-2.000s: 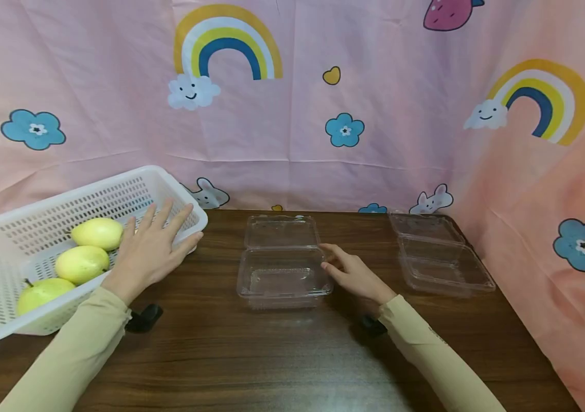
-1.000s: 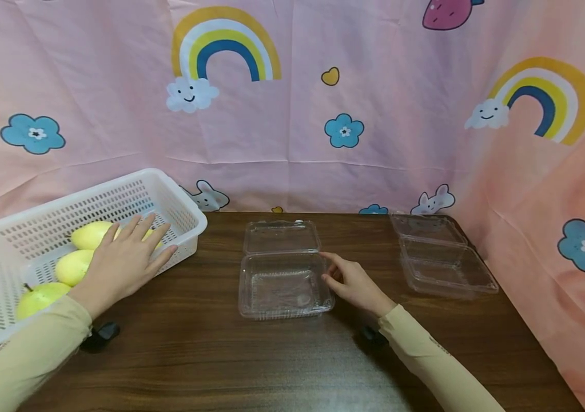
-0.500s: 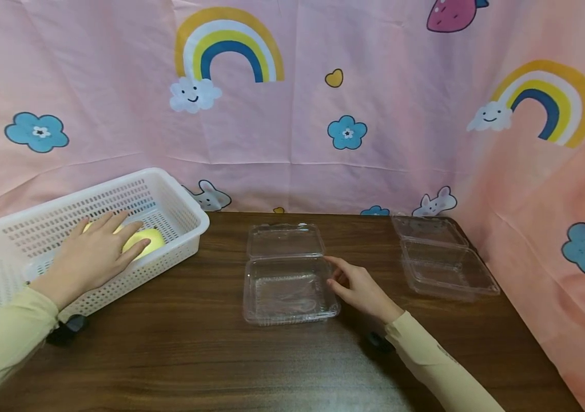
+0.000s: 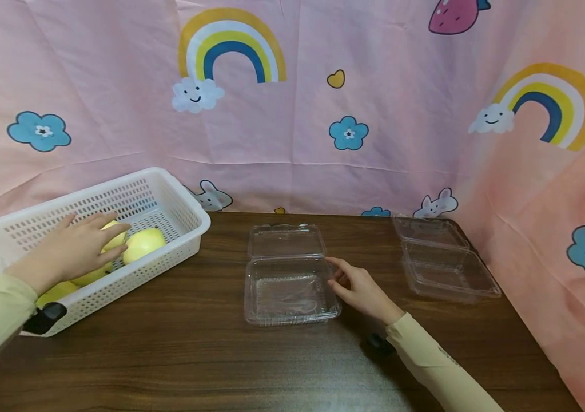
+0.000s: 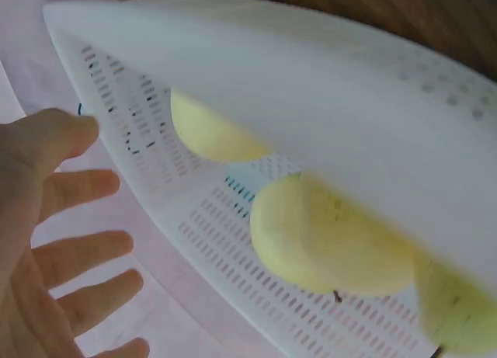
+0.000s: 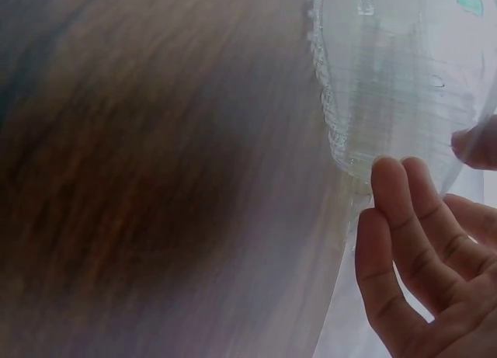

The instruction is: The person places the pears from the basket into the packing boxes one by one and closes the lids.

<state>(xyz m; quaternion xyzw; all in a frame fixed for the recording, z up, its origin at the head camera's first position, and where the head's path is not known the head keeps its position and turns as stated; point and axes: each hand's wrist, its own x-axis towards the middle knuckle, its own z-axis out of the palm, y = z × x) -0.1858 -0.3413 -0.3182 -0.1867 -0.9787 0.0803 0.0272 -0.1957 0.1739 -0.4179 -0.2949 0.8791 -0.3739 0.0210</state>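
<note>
In the head view my left hand [image 4: 68, 249] hovers over the white slotted basket [image 4: 197, 240], fingers spread and holding nothing. Several yellow-green pears lie inside; the rightmost pear [image 4: 144, 245] is fully visible, others are partly behind the hand. The left wrist view shows the fingers [image 5: 85, 253] apart from the pears [image 5: 326, 234]. An unlidded clear plastic clamshell box [image 4: 292, 292] sits mid-table with its lid folded back. My right hand [image 4: 359, 289] rests at its right edge, index fingertip and thumb touching the rim near the hinge, fingers loosely bent.
A second clear clamshell box [image 4: 449, 272], lid also folded back, stands at the table's right edge. Pink patterned cloth [image 4: 292, 131] hangs behind and along the right side. Dark wooden table [image 4: 210, 355] stretches in front of the boxes.
My left hand has moved left along the basket, uncovering the rightmost pear. The middle box's near edge has shifted slightly toward me, with my right hand staying at its rim.
</note>
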